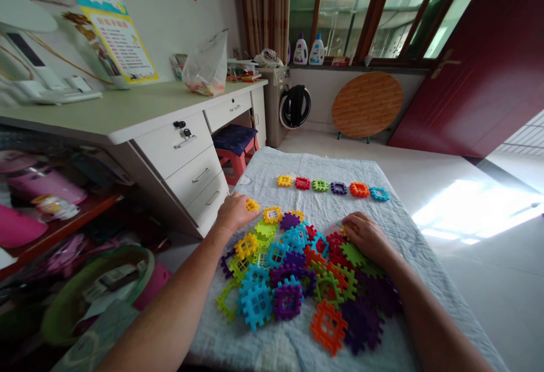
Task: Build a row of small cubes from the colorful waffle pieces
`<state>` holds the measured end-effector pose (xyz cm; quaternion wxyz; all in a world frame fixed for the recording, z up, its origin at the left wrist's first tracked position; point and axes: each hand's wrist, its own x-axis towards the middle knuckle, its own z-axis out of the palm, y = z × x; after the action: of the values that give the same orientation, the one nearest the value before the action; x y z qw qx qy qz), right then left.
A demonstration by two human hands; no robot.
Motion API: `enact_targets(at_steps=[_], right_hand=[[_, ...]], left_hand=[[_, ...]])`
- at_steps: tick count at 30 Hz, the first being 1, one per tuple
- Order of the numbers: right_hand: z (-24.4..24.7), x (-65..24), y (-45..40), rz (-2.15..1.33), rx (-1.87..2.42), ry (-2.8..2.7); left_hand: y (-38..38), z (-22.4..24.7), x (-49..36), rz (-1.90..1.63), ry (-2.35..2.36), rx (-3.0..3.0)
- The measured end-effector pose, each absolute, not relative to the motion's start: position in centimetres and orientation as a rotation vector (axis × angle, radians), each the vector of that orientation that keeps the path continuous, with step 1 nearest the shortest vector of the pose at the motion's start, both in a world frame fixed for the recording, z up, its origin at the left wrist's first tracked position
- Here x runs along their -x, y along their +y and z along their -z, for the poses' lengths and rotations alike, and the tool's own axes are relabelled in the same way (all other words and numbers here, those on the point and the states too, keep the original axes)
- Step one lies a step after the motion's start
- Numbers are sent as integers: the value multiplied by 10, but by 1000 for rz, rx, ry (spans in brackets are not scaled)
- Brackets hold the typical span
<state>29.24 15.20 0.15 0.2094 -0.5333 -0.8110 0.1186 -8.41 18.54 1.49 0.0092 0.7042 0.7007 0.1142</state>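
Note:
My left hand (233, 213) is closed at the left edge of a pile of plastic interlocking blocks, a yellow block (252, 205) at its fingertips. On the pile's right side, my right hand (368, 236) has its fingers curled over another yellow block (344, 232), mostly hidden beneath them. A green block (352, 254) lies by that palm. Between the hands are flat, notched squares, some with window-like grids, such as a blue block (257, 304), a purple block (288, 299) and an orange block (328, 326). Beyond the pile, several blocks form a row, from a yellow block (284, 181) to a blue block (379, 193).
A pale cloth (306, 165) covers the table. Left of it stand a white desk (170, 102) with drawers, a red stool (238, 162) and a green-rimmed bin (147, 273). A washing machine (274, 105) and a round wooden tabletop (368, 104) are farther back.

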Motion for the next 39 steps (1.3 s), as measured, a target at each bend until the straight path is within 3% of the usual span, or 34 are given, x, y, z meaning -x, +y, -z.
enact_targets(at_steps=[6,15,25,39], right_hand=[[-2,-292,151,-345,1470,-2224],[-3,-292,150,-346,1463,-2217],[-6,-291,149,-375,1487,-2212],[-5,-291,149,-377,1480,-2203]], left_hand=[[190,-18,80,-336,2228,-2277],[241,-39,58,-669,1792,-2517],[328,-23,19,-454,1531,-2458],[346,-18,12,-197,1423,-2352]])
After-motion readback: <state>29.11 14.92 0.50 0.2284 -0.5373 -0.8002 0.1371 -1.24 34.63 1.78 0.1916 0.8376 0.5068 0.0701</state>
